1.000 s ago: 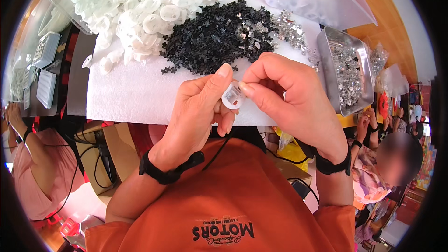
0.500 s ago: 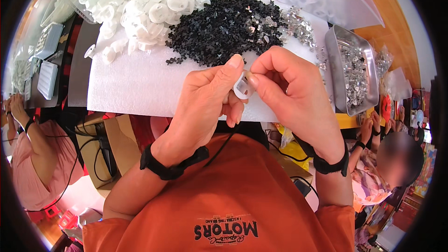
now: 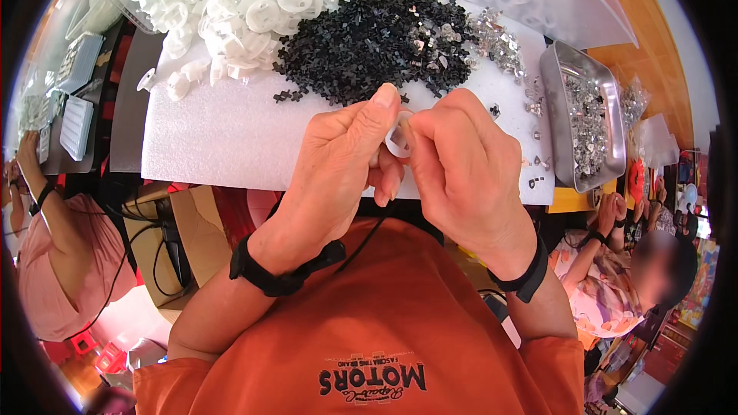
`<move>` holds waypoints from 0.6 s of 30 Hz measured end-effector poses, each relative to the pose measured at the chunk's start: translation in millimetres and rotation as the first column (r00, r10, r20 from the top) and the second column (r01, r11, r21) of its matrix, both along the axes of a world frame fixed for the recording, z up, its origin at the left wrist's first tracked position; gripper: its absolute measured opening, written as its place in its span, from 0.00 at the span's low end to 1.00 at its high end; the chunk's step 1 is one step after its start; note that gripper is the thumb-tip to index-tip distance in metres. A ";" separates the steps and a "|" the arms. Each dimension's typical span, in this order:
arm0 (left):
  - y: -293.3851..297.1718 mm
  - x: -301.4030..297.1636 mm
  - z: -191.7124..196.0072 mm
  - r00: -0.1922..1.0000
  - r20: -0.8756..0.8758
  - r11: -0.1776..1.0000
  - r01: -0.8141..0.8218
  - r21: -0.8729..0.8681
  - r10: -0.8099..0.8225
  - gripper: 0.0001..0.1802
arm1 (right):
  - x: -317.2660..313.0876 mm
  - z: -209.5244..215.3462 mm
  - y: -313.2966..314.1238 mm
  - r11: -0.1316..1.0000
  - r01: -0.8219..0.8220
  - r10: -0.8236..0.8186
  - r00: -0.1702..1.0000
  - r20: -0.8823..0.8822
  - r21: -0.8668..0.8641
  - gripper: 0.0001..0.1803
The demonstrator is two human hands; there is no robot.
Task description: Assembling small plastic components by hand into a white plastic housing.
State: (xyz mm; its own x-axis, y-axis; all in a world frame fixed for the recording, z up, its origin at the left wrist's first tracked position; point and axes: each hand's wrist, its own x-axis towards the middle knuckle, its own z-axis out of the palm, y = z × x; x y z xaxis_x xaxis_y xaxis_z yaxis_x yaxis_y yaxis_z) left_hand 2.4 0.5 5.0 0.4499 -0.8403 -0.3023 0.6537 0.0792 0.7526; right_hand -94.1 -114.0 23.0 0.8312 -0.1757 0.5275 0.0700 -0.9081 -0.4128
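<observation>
Pinching a white round part (image 3: 393, 146) with the left hand (image 3: 334, 157): thumb up at its upper-left rim, other fingers curled behind and below. Right hand (image 3: 473, 177) has thumb and forefinger pressed together on the part's right rim; can't tell if a small bit sits between those tips too. Part is tilted, a dark gap showing through its middle, right side covered by the fingers.

Foam sheet (image 3: 211, 134) lies under and beyond the hands. Its near edge passes behind both of them; height of part above it, can't tell. Best free room: bare foam left of the left fingers, out to the sheet's left edge. Dark desk (image 3: 134, 111) shows past that.

Ahead is tight. Black pile (image 3: 346, 42) starts just beyond the fingertips, its near edge by the left thumb tip. White pile (image 3: 231, 11) is farther off, ahead and left. Metal bits (image 3: 496, 42) sit ahead and right, at the black pile's far-right side.

Right of the right fingers: narrow foam strip with loose scraps (image 3: 536, 161), then steel tray (image 3: 559, 119), long wall facing the hand. Tray is well apart from the fingers.
</observation>
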 end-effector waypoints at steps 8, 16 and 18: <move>0.9 -3.0 2.3 1.000 0.024 0.999 -0.002 0.034 0.001 0.23 | -1.9 -0.8 3.4 1.000 0.017 -0.017 1.000 0.022 0.020 0.11; 2.4 -2.3 -7.2 0.997 0.078 1.000 0.002 -0.013 -0.001 0.23 | 1.3 1.7 0.2 0.921 0.023 0.010 0.996 -0.084 0.389 0.07; 3.2 -1.6 -8.7 0.995 0.097 0.999 0.023 -0.030 -0.020 0.24 | 0.8 6.9 0.5 0.808 0.075 0.019 0.988 -0.153 0.585 0.06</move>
State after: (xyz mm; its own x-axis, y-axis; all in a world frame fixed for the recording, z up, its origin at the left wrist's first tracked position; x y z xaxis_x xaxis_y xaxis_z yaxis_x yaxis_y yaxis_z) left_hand 0.8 3.7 -3.7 0.4573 -0.8585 -0.2321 0.5798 0.0900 0.8098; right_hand -93.3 -113.6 29.9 0.8792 -0.4367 0.1904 -0.0542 -0.4888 -0.8707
